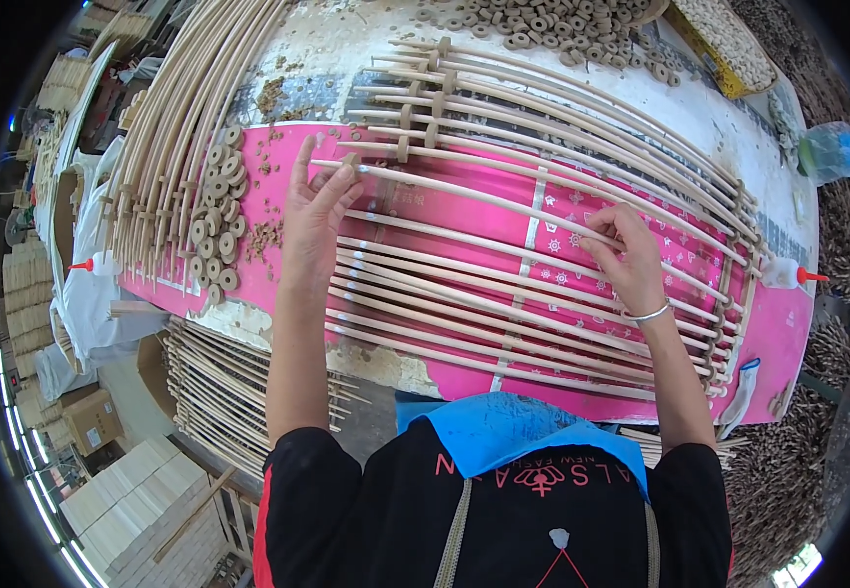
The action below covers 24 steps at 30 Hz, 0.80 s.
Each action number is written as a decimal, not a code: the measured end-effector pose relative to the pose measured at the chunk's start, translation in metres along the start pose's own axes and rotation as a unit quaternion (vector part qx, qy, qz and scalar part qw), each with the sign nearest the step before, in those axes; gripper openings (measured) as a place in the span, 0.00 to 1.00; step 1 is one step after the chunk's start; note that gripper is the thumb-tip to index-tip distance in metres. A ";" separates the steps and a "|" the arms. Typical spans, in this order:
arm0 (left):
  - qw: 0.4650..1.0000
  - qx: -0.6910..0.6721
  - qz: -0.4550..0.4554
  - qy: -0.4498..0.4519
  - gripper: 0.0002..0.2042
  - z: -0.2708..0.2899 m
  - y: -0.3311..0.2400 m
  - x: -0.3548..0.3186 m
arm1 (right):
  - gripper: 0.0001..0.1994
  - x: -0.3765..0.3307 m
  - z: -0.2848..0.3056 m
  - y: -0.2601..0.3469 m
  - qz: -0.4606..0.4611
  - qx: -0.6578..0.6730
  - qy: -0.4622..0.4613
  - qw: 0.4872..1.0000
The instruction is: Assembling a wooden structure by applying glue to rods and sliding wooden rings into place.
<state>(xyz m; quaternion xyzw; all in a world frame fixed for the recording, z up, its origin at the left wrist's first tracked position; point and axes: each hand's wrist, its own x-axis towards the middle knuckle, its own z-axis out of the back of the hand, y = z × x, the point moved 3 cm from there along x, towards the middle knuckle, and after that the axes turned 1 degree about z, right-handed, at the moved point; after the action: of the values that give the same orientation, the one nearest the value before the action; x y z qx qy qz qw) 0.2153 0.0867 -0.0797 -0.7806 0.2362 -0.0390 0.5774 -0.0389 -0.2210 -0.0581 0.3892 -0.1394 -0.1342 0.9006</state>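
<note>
Both my hands are on one slender pale wooden rod (474, 193) above the pink table cover (783, 338). My left hand (319, 201) pinches a small brown ring (350, 160) at the rod's left end, with its index finger sticking up. Farther right, my right hand (626, 257) grips the same rod between thumb and fingers. Beyond it lie several rods (582, 137) with brown rings near their left ends. Nearer me is a row of rods (464, 279) whose left ends show no rings. Loose brown rings (215, 211) are heaped left of my left hand.
A bundle of rods with rings (175, 127) covers the table's left side. Red-tipped white bottles lie at the left (103, 264) and right (784, 272). More rings (543, 20) are piled at the far edge, near a yellow container (719, 49). Rods (229, 392) are stacked below the table.
</note>
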 end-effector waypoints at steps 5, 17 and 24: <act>1.000 0.025 -0.005 -0.002 0.47 -0.012 -0.001 -0.008 | 0.08 0.001 -0.002 -0.001 0.019 -0.002 -0.028 0.999; 0.995 0.089 -0.047 0.001 0.47 -0.017 0.004 -0.013 | 0.09 0.004 -0.010 -0.011 0.054 -0.070 -0.052 0.995; 0.908 0.395 -0.140 -0.023 0.22 0.006 -0.015 -0.005 | 0.08 0.002 -0.003 -0.016 0.043 -0.092 -0.071 0.992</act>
<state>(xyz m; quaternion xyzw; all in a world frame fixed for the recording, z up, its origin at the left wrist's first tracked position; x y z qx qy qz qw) 0.2175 0.0978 -0.0672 -0.5145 0.0768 -0.1918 0.8323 -0.0382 -0.2297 -0.0719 0.2876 -0.2065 -0.1344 0.9255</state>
